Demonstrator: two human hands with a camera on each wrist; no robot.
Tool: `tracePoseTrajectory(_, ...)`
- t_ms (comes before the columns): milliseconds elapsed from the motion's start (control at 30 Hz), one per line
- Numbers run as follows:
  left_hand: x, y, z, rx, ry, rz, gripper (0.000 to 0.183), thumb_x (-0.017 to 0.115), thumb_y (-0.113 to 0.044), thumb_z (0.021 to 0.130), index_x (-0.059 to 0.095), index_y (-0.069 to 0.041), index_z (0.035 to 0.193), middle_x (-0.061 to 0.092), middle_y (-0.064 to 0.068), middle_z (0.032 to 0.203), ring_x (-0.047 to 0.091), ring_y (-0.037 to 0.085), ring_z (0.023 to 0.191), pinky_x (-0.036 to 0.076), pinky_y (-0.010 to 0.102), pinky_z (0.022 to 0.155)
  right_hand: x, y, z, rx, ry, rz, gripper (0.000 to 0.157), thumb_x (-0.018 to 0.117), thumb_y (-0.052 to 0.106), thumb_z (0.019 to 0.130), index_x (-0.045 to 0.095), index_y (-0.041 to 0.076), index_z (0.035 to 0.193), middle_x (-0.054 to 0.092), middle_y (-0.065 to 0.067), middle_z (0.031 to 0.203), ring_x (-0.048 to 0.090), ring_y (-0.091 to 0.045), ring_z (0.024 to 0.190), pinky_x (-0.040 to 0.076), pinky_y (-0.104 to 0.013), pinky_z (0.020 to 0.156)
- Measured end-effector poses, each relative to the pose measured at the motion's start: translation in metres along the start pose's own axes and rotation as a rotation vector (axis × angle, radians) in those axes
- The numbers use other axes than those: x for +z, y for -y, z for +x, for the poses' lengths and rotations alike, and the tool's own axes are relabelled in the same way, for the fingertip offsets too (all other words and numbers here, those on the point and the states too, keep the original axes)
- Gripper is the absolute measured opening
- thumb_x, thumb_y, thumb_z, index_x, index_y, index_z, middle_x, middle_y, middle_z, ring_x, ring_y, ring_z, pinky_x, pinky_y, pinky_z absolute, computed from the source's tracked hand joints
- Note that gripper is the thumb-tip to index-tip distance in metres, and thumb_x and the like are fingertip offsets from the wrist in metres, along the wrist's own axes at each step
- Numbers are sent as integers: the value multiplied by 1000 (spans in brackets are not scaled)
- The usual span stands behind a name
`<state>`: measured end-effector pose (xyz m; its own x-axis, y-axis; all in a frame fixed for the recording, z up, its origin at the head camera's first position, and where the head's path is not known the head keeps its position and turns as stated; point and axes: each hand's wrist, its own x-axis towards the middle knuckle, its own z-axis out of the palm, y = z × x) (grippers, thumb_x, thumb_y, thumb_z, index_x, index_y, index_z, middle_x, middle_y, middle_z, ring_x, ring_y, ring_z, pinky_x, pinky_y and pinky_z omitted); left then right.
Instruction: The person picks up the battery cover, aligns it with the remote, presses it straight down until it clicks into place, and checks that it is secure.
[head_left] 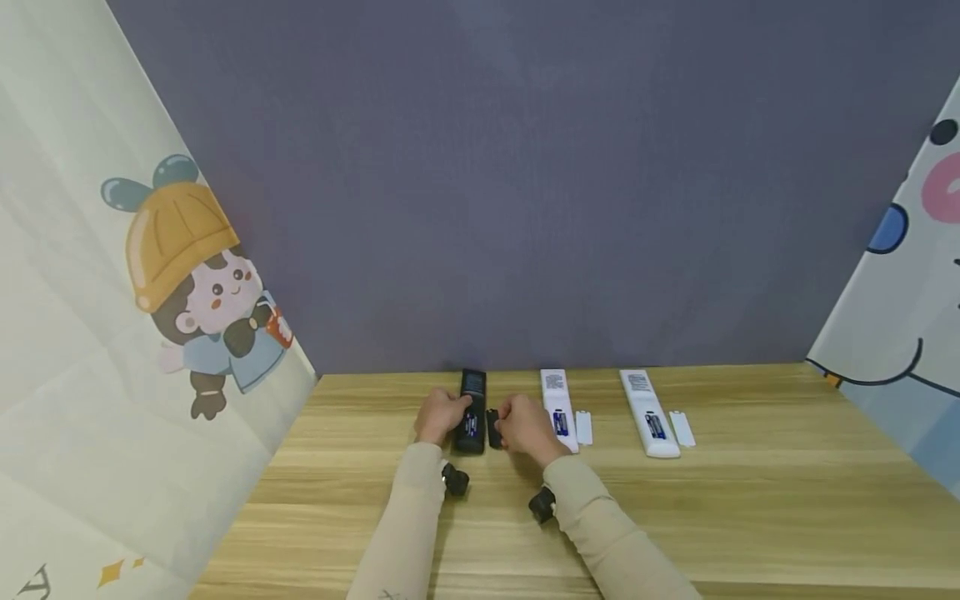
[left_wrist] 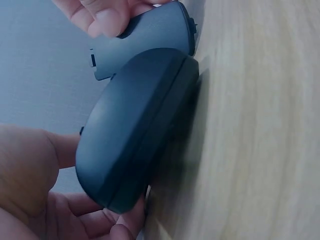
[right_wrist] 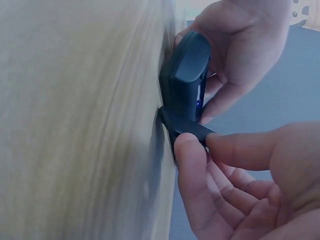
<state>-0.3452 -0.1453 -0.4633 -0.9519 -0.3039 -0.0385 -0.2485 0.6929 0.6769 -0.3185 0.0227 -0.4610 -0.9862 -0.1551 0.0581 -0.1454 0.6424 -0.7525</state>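
Observation:
A black remote control [head_left: 473, 385] lies back side up near the table's far edge, with blue batteries [head_left: 471, 424] showing in its compartment. My left hand [head_left: 442, 414] grips it by the sides, thumb on the near side in the left wrist view. Between thumb and fingers, my right hand [head_left: 527, 425] pinches the black battery cover [head_left: 492, 428] just right of the remote. The right wrist view shows the cover [right_wrist: 186, 125] tilted, one end low at the tabletop, close beside the remote [right_wrist: 189, 65].
Two white remotes lie to the right, one near the right hand [head_left: 555, 392] and one farther off [head_left: 641, 404]. Both have batteries exposed. Beside them rest white covers [head_left: 583, 427] [head_left: 682, 429]. A dark grey panel [head_left: 525, 208] rises behind the wooden table [head_left: 510, 533].

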Motion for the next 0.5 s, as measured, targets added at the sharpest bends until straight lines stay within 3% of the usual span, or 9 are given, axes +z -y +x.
tracePoseTrajectory(200,1,2,1,-4,-3,-32,34,74,-41,91,76,-9,99,75,9,103,65,25,86,44,36,69,-3,2,-2,1,28,52,14,71,5,90,61,9,81,62,-1,57,61,-12,47,50,-25,45)
tracePoseTrajectory(500,1,4,4,10,-18,-92,34,76,-38,90,77,-5,98,75,13,102,65,26,87,46,36,72,-7,5,0,47,55,126,7,66,8,95,64,6,88,64,-4,68,65,-17,57,53,-25,49)
